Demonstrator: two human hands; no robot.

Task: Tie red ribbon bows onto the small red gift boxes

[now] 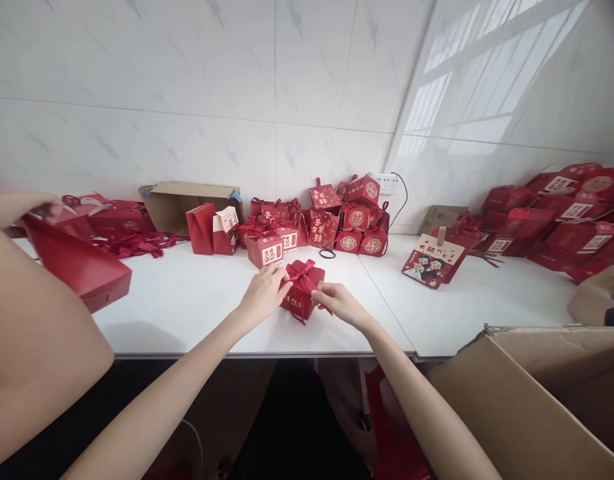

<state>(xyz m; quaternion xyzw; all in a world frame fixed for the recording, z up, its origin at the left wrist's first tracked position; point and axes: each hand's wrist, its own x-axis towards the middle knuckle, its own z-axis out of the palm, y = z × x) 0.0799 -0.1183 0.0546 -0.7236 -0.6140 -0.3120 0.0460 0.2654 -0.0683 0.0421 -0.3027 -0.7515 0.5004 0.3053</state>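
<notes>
A small red gift box (297, 303) with pale lettering stands on the white table in front of me. On its top sits a red ribbon bow (301, 270). My left hand (265, 288) is at the bow's left side, its fingers pinched on the ribbon. From the other side my right hand (339, 303) pinches a ribbon end at the box's right edge. Just behind my left hand is a cream-and-red box (265, 252) with a double-happiness sign.
Several finished-looking red boxes (357, 219) are grouped by the wall. Loose ribbons (137, 243) lie to the left, near a co-worker's hand (49, 207) with a red box (87, 267). A large carton (527, 393) stands front right; another person's hand (604, 285) shows beyond.
</notes>
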